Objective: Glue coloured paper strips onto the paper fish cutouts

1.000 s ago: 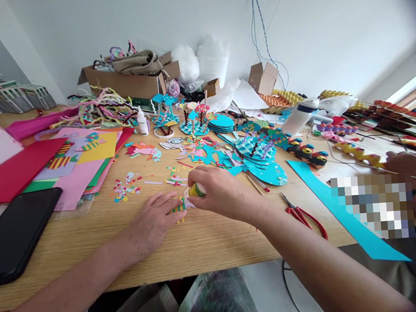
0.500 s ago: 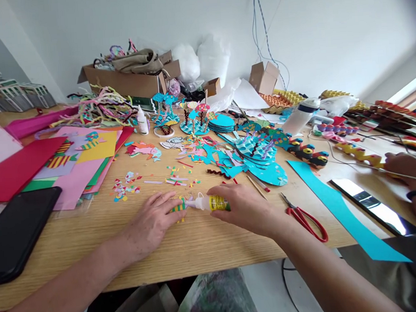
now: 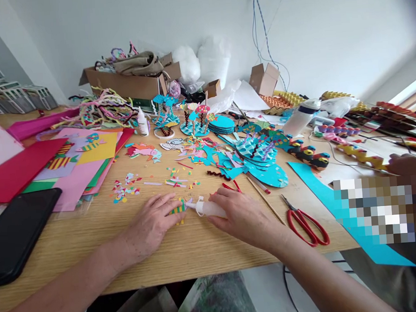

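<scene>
My left hand (image 3: 154, 222) lies low on the table, thumb and forefinger pinning a small green-and-yellow striped paper fish (image 3: 178, 208). Part of the fish is under the fingers, and its lilac tail points right. In my right hand (image 3: 242, 211) is a white glue bottle (image 3: 211, 209), tipped on its side with the nozzle at the tail. Whether glue is coming out is too small to tell. Red-handled scissors (image 3: 293, 210) and a thin wooden stick (image 3: 264, 197) lie to the right of this hand. Paper scraps (image 3: 124, 186) are scattered beyond my left hand.
A black phone (image 3: 17, 236) and coloured paper sheets (image 3: 70, 180) lie at the left. Blue paper cut-outs (image 3: 266, 171) are piled beyond my right hand. Another person's hand (image 3: 410, 165) is at the far right, near a blue paper strip (image 3: 340, 213). A second glue bottle (image 3: 143, 122) stands farther back.
The glue bottle has turned in my right hand, so its yellow label no longer shows. My right hand has shifted slightly down and left. The left hand stays on the fish.
</scene>
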The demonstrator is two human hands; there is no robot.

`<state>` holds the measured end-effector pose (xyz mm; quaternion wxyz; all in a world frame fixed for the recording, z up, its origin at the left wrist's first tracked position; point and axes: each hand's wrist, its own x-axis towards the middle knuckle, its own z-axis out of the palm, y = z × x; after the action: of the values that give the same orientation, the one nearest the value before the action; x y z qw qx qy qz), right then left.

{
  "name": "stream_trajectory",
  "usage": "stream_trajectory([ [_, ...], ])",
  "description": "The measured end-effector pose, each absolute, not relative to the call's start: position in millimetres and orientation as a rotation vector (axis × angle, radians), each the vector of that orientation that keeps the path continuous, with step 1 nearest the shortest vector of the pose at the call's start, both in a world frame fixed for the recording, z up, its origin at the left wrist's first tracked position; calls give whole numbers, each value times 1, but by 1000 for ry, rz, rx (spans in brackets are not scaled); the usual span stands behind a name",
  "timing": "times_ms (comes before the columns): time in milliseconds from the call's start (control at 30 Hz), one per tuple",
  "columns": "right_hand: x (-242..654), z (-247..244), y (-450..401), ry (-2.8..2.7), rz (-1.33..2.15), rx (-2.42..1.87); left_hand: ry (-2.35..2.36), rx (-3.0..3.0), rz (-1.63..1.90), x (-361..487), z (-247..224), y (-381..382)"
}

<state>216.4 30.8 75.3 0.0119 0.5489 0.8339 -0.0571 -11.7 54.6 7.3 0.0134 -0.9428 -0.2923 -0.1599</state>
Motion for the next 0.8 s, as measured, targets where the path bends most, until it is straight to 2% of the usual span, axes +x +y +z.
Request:
stream_trajectory([
  [367, 215, 64, 30, 2595, -21, 1699, -929, -2934, -472, -11, 13, 52],
  [800, 213, 66, 28, 2700, 9, 1651, -915, -2919, -502, -12, 9, 53],
])
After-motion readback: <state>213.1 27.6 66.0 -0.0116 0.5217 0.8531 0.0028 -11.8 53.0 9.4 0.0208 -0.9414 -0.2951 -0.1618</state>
